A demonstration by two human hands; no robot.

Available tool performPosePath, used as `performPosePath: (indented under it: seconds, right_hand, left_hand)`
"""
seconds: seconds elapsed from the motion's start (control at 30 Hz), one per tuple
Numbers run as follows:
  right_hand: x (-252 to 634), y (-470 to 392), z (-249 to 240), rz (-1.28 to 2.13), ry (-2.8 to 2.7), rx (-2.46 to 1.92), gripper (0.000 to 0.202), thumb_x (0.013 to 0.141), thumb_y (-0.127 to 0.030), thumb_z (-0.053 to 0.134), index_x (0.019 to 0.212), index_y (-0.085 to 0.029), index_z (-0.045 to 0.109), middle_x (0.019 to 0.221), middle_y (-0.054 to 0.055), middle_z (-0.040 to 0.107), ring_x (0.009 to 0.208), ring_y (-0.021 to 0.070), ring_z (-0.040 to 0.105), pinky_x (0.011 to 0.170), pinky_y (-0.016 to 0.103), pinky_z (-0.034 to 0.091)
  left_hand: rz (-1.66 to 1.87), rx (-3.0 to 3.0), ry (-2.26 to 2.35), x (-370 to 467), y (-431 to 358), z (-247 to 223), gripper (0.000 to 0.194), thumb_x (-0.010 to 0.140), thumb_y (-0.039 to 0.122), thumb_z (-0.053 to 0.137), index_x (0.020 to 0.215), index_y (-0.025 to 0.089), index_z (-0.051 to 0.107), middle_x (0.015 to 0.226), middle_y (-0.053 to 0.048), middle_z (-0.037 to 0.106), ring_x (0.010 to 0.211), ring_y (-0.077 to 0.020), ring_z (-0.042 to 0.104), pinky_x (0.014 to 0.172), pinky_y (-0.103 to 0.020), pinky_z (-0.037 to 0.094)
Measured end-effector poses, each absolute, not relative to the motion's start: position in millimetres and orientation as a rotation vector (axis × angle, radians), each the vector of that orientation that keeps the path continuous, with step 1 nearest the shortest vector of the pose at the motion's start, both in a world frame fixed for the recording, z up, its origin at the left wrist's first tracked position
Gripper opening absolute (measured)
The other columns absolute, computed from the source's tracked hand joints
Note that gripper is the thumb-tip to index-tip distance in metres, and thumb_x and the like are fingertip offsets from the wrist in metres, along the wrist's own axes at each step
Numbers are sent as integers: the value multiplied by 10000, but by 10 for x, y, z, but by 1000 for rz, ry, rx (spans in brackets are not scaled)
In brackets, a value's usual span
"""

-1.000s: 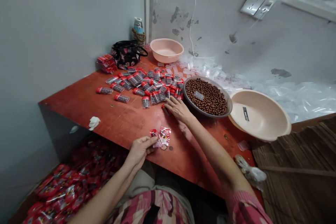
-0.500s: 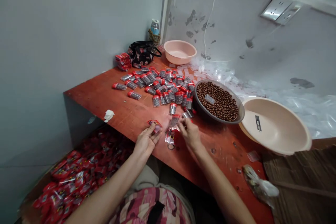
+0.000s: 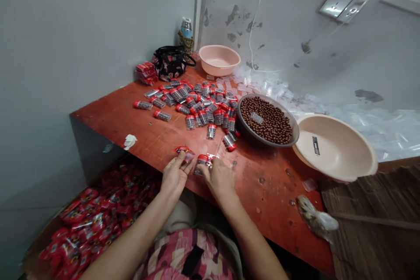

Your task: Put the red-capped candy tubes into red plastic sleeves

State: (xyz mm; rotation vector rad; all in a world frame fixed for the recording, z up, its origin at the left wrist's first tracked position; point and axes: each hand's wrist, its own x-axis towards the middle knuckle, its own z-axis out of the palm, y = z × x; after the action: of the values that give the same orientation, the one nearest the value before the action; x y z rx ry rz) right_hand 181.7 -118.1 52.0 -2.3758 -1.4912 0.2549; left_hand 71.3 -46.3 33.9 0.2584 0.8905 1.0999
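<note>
My left hand [image 3: 173, 177] pinches a small red-and-clear plastic packet [image 3: 184, 152] between thumb and fingers, just above the table's near edge. Close beside it, my right hand [image 3: 222, 179] has its thumb and fingers on a small clear jar [image 3: 201, 164] with a red lid and dark contents. Another shiny packet [image 3: 212, 156] shows behind the right fingers, partly hidden by them. Beyond the hands lies a pile of similar filled jars [image 3: 203, 105], with one jar [image 3: 229, 142] lying apart, nearer to me.
A grey bowl [image 3: 241, 129] of brown balls, with a clear container [image 3: 256, 117] on top, stands right of the pile. Beside it is a peach basin [image 3: 348, 148]; another basin [image 3: 219, 68] sits behind. Red packets [image 3: 98, 223] fill a box below the table's left edge. Cardboard [image 3: 370, 218] lies right.
My right hand has moved left with the jar, bringing it next to the packet in my left hand. The left hand keeps its pinch. The whole view has shifted slightly.
</note>
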Motion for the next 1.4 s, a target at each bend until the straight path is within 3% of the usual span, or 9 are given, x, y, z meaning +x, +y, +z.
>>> performPosePath:
  seconds: [0.2, 0.3, 0.37, 0.53, 0.8, 1.03, 1.2, 1.4]
  right_hand:
    - [1596, -1006, 463, 361, -1499, -2376, 517, 735, -408, 567, 1164, -164, 415, 946, 167, 619, 714, 261, 619, 580, 321, 409]
    - [1599, -1050, 382, 420, -1480, -2197, 344, 762, -303, 527, 1081, -180, 492, 909, 120, 627, 721, 230, 604, 610, 310, 408]
    - [1606, -1128, 337, 518, -1397, -1990, 238, 783, -313, 498, 981, -190, 544, 824, 72, 630, 691, 199, 584, 608, 289, 408]
    - [1538, -1327, 315, 768, -1103, -1621, 217, 780, -360, 513, 932, -212, 559, 691, 0, 601, 585, 147, 527, 544, 245, 408]
    - [1478, -1322, 370, 703, -1038, -1681, 241, 749, -354, 564, 924, -188, 568, 728, 7, 606, 604, 140, 526, 527, 226, 395]
    - [1552, -1331, 338, 985, -888, -1489, 228, 754, -362, 561, 898, -191, 521, 627, -28, 576, 483, 110, 509, 448, 208, 405]
    - [1574, -1343, 339, 702, -954, -1601, 192, 739, -324, 587, 864, -185, 547, 663, -18, 576, 561, 120, 522, 538, 227, 420]
    - [1581, -1360, 315, 727, -963, -1555, 201, 727, -332, 598, 853, -180, 562, 675, -12, 583, 561, 113, 516, 524, 216, 416]
  left_hand:
    - [1147, 217, 906, 557, -378, 363, 20, 726, 110, 595, 706, 107, 595, 682, -51, 662, 705, -169, 647, 689, -317, 536]
    - [1151, 169, 899, 488, -349, 373, 28, 741, 104, 575, 719, 105, 592, 686, -56, 660, 722, -183, 648, 687, -326, 537]
    - [1143, 146, 885, 475, -353, 372, 32, 746, 97, 568, 724, 106, 589, 696, -61, 659, 732, -186, 646, 695, -333, 536]
    - [1083, 150, 858, 561, -426, 360, 31, 743, 110, 577, 716, 107, 592, 692, -64, 657, 686, -163, 640, 660, -289, 533]
    - [998, 254, 787, 695, -534, 412, 128, 662, 190, 671, 715, 94, 605, 649, -46, 653, 572, -130, 609, 572, -237, 503]
    - [936, 475, 776, 709, -557, 480, 196, 636, 260, 694, 679, 103, 586, 609, -28, 634, 552, -121, 590, 548, -227, 473]
    - [883, 586, 736, 729, -572, 518, 151, 660, 220, 675, 725, 102, 605, 673, -39, 657, 596, -112, 598, 588, -216, 475]
    - [737, 641, 779, 724, -581, 514, 168, 668, 242, 667, 702, 83, 624, 620, -43, 650, 534, -102, 574, 517, -196, 453]
